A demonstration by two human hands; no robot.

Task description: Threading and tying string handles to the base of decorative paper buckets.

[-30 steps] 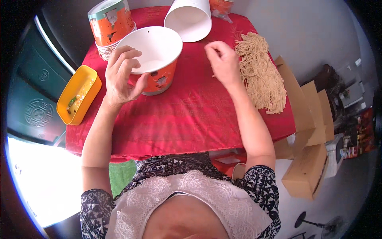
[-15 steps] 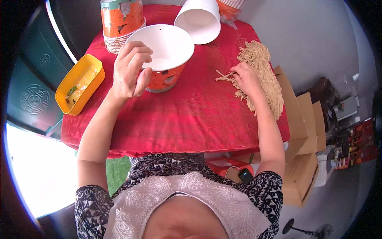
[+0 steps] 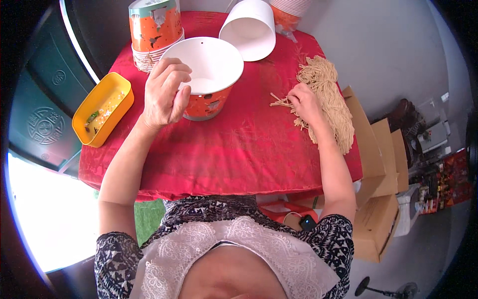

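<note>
An orange patterned paper bucket (image 3: 209,104) with a white inside stands upright on the table, a small hole in its rim at front and back. My left hand (image 3: 167,94) is up by its left rim, fingers curled and thumb close to them. Whatever those fingers may hold is too small to make out. On the right lies a thick bundle of beige cords (image 3: 328,99). My right hand (image 3: 305,103) is at its left edge, fingers pinched on some cords, whose loose ends stick out to the left.
A red cloth covers the table (image 3: 234,164). At the back are upturned stacked buckets (image 3: 155,32), a white bucket on its side (image 3: 251,37) and another stack (image 3: 289,12). A yellow tray (image 3: 103,109) with small bits sits left. Cardboard boxes (image 3: 376,219) stand right of the table.
The whole view has shifted slightly, so the table sits a little lower. My left thumb and fingers look slightly closer together. My right hand remains at the cords.
</note>
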